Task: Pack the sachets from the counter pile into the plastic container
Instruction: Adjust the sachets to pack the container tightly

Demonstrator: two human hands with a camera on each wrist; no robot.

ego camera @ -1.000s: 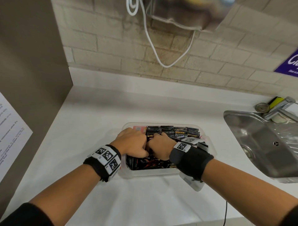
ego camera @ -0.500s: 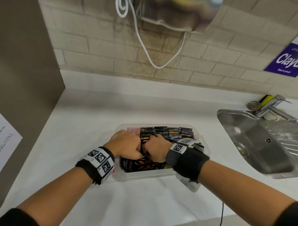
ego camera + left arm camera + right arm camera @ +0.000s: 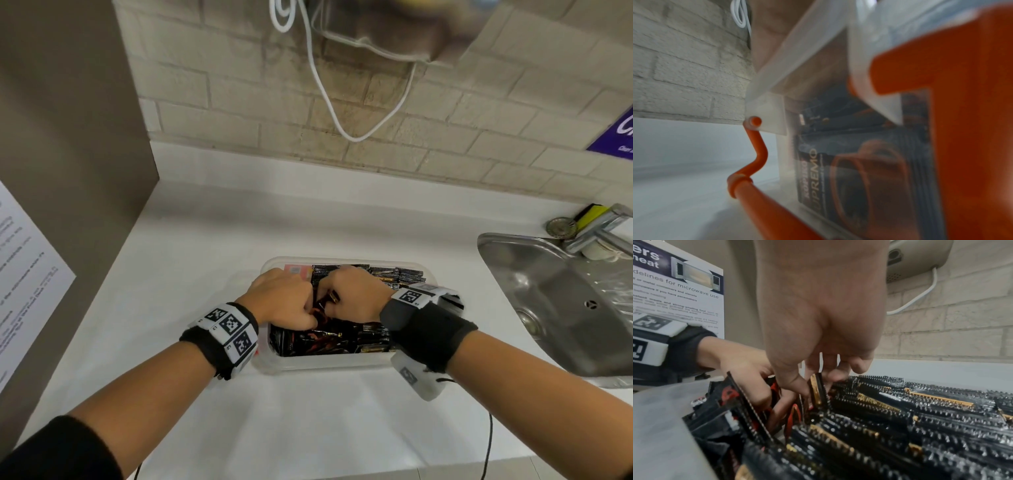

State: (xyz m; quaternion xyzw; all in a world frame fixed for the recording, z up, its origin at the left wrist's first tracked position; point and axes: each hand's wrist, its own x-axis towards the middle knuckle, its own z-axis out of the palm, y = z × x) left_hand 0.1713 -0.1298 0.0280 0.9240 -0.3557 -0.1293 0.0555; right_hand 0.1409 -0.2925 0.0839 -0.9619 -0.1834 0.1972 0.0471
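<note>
A clear plastic container (image 3: 342, 364) sits on the white counter (image 3: 191, 260), packed with black-and-gold sachets (image 3: 397, 274) standing on edge and black-and-red sachets (image 3: 318, 342) at the near side. Both hands are knuckle to knuckle inside it. My right hand (image 3: 329, 297) pinches one upright gold-edged sachet (image 3: 816, 390) between thumb and fingers. The left hand (image 3: 308, 310) has its fingers (image 3: 756, 386) curled down among the red-printed sachets (image 3: 729, 395), gripping them. In the left wrist view a sachet (image 3: 838, 175) shows through the container's wall beside its orange handle (image 3: 758, 154).
A steel sink (image 3: 555, 308) with a tap (image 3: 603, 229) lies to the right of the container. A brown panel (image 3: 68, 137) with a paper notice (image 3: 27, 274) walls off the left. A white cable (image 3: 325, 96) hangs on the brick wall behind.
Both hands stay pressed together in the middle of the container. A gold-ended sachet now shows at the right thumb. The head view has shifted slightly.
</note>
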